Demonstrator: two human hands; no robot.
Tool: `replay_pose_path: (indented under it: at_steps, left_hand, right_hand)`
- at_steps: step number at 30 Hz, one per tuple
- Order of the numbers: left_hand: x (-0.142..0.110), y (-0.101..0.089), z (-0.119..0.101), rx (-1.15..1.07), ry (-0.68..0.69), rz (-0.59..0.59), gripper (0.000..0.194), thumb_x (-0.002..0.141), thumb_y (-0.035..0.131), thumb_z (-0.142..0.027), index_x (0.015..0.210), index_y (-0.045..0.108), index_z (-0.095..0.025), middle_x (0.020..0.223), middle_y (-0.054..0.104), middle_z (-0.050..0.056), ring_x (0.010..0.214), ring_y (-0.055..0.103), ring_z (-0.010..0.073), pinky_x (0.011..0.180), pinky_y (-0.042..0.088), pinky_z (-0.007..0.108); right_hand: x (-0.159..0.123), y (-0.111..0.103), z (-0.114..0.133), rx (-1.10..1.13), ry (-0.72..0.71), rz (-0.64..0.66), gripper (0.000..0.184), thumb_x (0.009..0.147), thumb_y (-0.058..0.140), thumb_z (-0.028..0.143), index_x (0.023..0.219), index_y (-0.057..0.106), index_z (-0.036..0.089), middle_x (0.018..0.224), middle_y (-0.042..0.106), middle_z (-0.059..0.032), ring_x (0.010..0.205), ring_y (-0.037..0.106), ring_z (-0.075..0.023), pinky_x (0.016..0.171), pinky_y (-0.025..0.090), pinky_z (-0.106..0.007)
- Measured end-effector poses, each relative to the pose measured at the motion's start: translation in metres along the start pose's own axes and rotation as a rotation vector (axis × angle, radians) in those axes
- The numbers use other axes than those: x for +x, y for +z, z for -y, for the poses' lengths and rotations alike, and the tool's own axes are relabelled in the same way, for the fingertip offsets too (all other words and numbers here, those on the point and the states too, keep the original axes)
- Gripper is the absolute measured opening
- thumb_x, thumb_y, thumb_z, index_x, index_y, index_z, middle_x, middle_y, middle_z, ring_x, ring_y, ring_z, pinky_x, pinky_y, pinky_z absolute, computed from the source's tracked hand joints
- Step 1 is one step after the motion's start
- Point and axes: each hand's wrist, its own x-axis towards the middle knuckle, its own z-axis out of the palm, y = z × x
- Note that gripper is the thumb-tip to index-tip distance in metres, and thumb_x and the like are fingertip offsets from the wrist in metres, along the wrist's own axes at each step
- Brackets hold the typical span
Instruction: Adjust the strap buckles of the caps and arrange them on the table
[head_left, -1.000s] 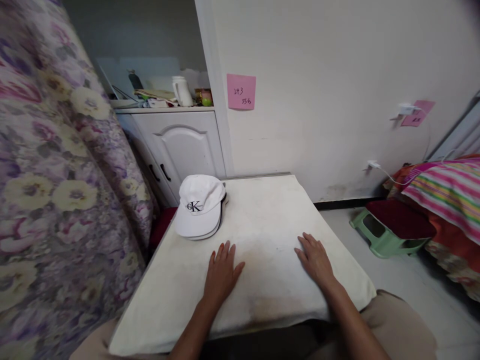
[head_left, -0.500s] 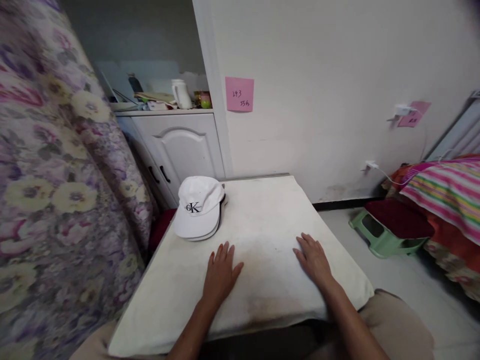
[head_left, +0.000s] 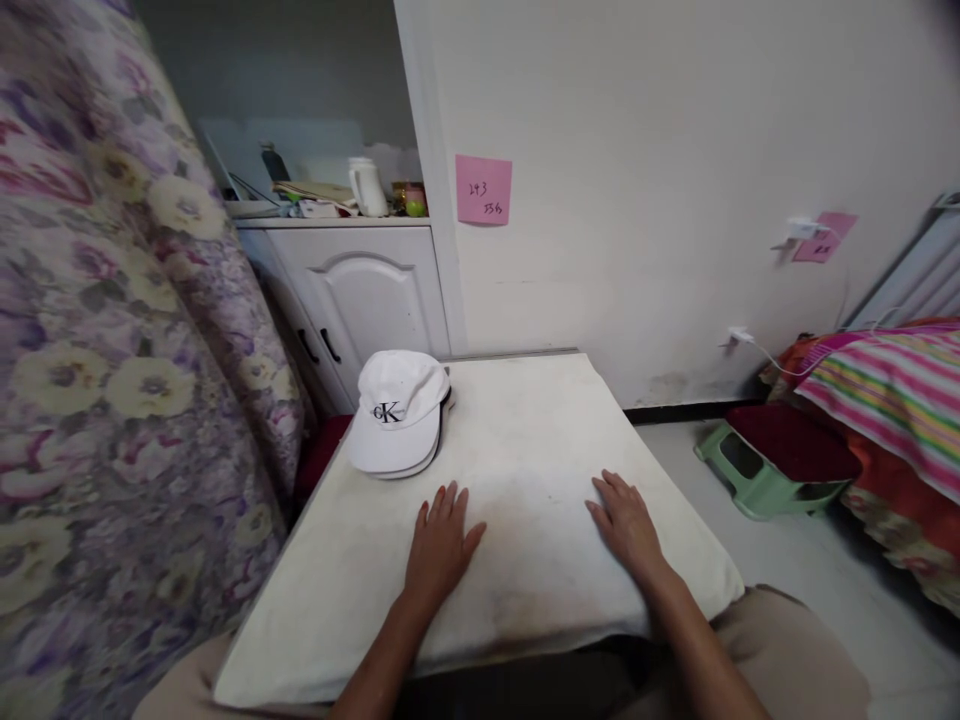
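Your left hand [head_left: 439,545] lies palm down on the white table [head_left: 517,425], its fingers straight and slightly spread, the thumb held out to the side. Your right hand [head_left: 628,520] lies the same way on the table's right part, fingers extended and thumb apart, and the two hands are well apart from each other with bare cloth between them. The white cap [head_left: 400,385] sits at the table's far left, just beyond your left fingertips and apart from them, its brim pointing toward you and dark letters on its front.

To your left hangs a flowered curtain [head_left: 142,390]; beyond the cap stands a white cabinet [head_left: 367,290] with a white jug [head_left: 369,188] on top. A green stool [head_left: 739,480] with a dark red top stands on the floor at your right.
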Motion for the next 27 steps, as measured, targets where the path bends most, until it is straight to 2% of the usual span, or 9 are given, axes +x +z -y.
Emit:
replay_pose_path:
  at_steps: [5, 8, 11, 15, 18, 23, 27]
  left_hand:
    - [-0.001, 0.0, 0.0, 0.017, 0.004, -0.007, 0.056, 0.096, 0.044, -0.044, 0.142, 0.05, -0.011, 0.152, 0.043, 0.018, 0.142, 0.037, 0.0328, 0.114, 0.032, 0.053]
    - [-0.001, 0.001, 0.0, 0.019, 0.003, -0.007, 0.055, 0.096, 0.045, -0.044, 0.141, 0.05, -0.012, 0.152, 0.043, 0.017, 0.142, 0.037, 0.0328, 0.114, 0.032, 0.053]
    - [-0.001, 0.003, 0.001, 0.014, 0.003, -0.008, 0.055, 0.096, 0.045, -0.044, 0.141, 0.05, -0.013, 0.153, 0.043, 0.017, 0.142, 0.037, 0.0326, 0.114, 0.031, 0.053]
    - [-0.002, 0.005, 0.001, 0.013, 0.0, -0.012, 0.056, 0.097, 0.044, -0.044, 0.142, 0.049, -0.012, 0.153, 0.042, 0.017, 0.143, 0.036, 0.0327, 0.114, 0.031, 0.053]
    - [-0.003, 0.006, 0.001, 0.016, 0.0, -0.02, 0.056, 0.097, 0.043, -0.045, 0.142, 0.049, -0.013, 0.153, 0.043, 0.016, 0.142, 0.037, 0.0326, 0.114, 0.032, 0.053]
    - [-0.002, 0.006, 0.003, 0.003, 0.0, -0.039, 0.054, 0.096, 0.046, -0.043, 0.14, 0.051, -0.013, 0.152, 0.044, 0.016, 0.142, 0.038, 0.0324, 0.113, 0.032, 0.052]
    - [0.004, 0.006, -0.006, -0.031, -0.029, -0.045, 0.052, 0.096, 0.045, -0.045, 0.137, 0.054, -0.014, 0.148, 0.049, 0.017, 0.14, 0.041, 0.034, 0.113, 0.032, 0.055]
  right_hand:
    - [-0.001, 0.0, -0.001, -0.002, 0.007, -0.004, 0.044, 0.097, 0.046, 0.033, 0.131, 0.059, 0.01, 0.144, 0.052, -0.0202, 0.136, 0.045, -0.0327, 0.113, 0.031, -0.053]
    - [-0.001, 0.0, 0.008, 0.028, -0.003, -0.019, 0.044, 0.098, 0.044, 0.034, 0.132, 0.058, 0.011, 0.144, 0.051, -0.0208, 0.137, 0.044, -0.0327, 0.112, 0.033, -0.054]
    - [0.002, 0.0, 0.036, 0.057, -0.06, -0.003, 0.044, 0.098, 0.043, 0.034, 0.134, 0.056, 0.011, 0.147, 0.048, -0.0199, 0.141, 0.039, -0.0331, 0.114, 0.031, -0.054]
    - [0.005, 0.008, 0.091, 0.085, -0.164, 0.1, 0.047, 0.097, 0.048, 0.033, 0.139, 0.052, 0.013, 0.152, 0.042, -0.0178, 0.144, 0.033, -0.0335, 0.116, 0.026, -0.053]
    - [0.005, 0.016, 0.117, 0.067, -0.186, 0.171, 0.05, 0.096, 0.05, 0.036, 0.142, 0.05, 0.015, 0.154, 0.04, -0.0167, 0.144, 0.032, -0.0351, 0.116, 0.025, -0.056]
    - [0.004, 0.019, 0.119, 0.052, -0.188, 0.202, 0.051, 0.097, 0.048, 0.037, 0.143, 0.049, 0.015, 0.154, 0.04, -0.0148, 0.144, 0.033, -0.0342, 0.117, 0.024, -0.054]
    - [0.004, 0.018, 0.116, 0.051, -0.184, 0.2, 0.051, 0.098, 0.046, 0.038, 0.143, 0.048, 0.015, 0.154, 0.04, -0.0144, 0.144, 0.033, -0.0336, 0.117, 0.024, -0.053]
